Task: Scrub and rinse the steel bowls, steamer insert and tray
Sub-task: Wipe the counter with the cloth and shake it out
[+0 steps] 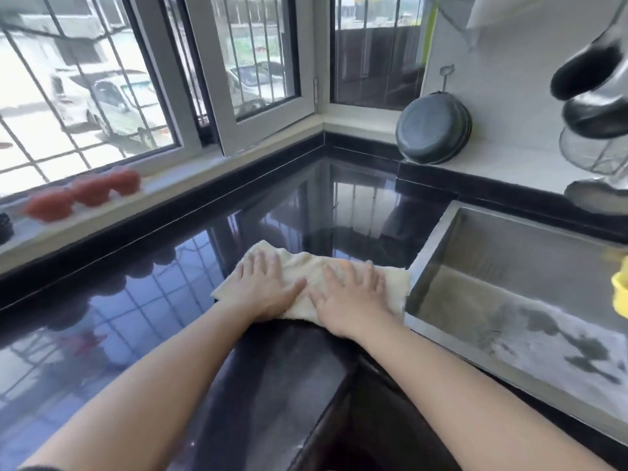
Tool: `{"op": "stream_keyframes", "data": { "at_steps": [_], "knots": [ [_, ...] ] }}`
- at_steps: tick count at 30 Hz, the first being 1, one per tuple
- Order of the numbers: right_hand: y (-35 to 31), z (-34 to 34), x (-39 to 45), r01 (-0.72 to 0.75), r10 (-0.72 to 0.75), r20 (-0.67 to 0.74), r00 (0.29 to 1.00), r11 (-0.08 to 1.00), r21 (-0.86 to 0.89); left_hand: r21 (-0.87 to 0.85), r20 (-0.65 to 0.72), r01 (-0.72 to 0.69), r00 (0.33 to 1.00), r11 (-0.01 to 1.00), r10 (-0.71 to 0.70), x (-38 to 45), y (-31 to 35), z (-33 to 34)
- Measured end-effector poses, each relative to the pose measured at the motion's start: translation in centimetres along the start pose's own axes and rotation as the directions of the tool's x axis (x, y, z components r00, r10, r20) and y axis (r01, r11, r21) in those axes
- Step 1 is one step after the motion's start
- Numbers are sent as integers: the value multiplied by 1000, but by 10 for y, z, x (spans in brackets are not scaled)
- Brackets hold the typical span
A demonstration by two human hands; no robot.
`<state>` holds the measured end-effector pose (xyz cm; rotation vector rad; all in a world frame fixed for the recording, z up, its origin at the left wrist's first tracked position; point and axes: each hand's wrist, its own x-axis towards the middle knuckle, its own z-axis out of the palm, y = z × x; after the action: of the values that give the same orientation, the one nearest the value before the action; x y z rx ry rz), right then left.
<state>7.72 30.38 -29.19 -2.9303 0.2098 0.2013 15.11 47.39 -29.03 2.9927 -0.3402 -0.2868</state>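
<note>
Forearms reach forward from the bottom edge onto the glossy black desk (163, 300), and both hands lie flat on a cream cloth (306, 266) spread near its front edge. The left hand (268, 283) presses the cloth's left half with fingers straight and slightly fanned; the right hand (353, 297) does the same on the right half, thumbs nearly meeting in the middle. Neither hand grips or pinches anything; both are spread and pressing down.

The cloth's long axis runs left to right, and its right end sits just beside the rim of the steel sink (431, 246). That sink lies to the right of the hands, so the right hand is the nearer one to it. The basin holds cloudy water and pale residue, and no bowl, steamer insert or tray can be made out inside it. A yellow object (620, 290) shows at the sink's right edge, cut off by the frame.

Farther away and still to the right, a round dark pan (433, 130) leans upright against the wall on the pale ledge, well apart from the hands. At the far right, shiny steel vessels (591, 96) sit stacked above a wire rack (584, 154); these look like the washed bowls, though that is a judgement. If so, the washing appears largely done, and any further reach toward the steelware would go rightward and away. On the windowsill to the far left sit three red objects (85, 195), blurred.
</note>
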Motion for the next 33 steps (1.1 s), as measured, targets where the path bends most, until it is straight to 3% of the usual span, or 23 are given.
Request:
{"op": "stream_keyframes", "data": {
  "at_steps": [7, 13, 16, 19, 22, 26, 33],
  "knots": [
    [122, -35, 97, -203, 202, -22, 979, 979, -33, 21, -37, -233, 972, 972, 233, 143, 126, -3],
    [217, -65, 227, -328, 311, -182, 933, 942, -76, 56, -38, -330, 942, 942, 332, 302, 224, -19],
    [241, -76, 274, -387, 332, -278, 901, 906, -174, 40, -40, -361, 931, 932, 362, 353, 253, -24],
    [243, -81, 292, -382, 344, -231, 910, 913, -143, 41, -62, -370, 926, 928, 372, 376, 254, -27],
    [214, -76, 290, -333, 321, -133, 938, 940, -77, 60, -55, -324, 943, 944, 328, 373, 215, -28],
    [111, -54, 257, -117, 114, -54, 992, 991, -61, 63, -69, -184, 980, 981, 188, 307, 98, -36],
    [-58, 0, 111, 240, -240, 16, 971, 971, -13, 11, -76, 44, 996, 999, -43, 71, -93, -22]
  ]
}}
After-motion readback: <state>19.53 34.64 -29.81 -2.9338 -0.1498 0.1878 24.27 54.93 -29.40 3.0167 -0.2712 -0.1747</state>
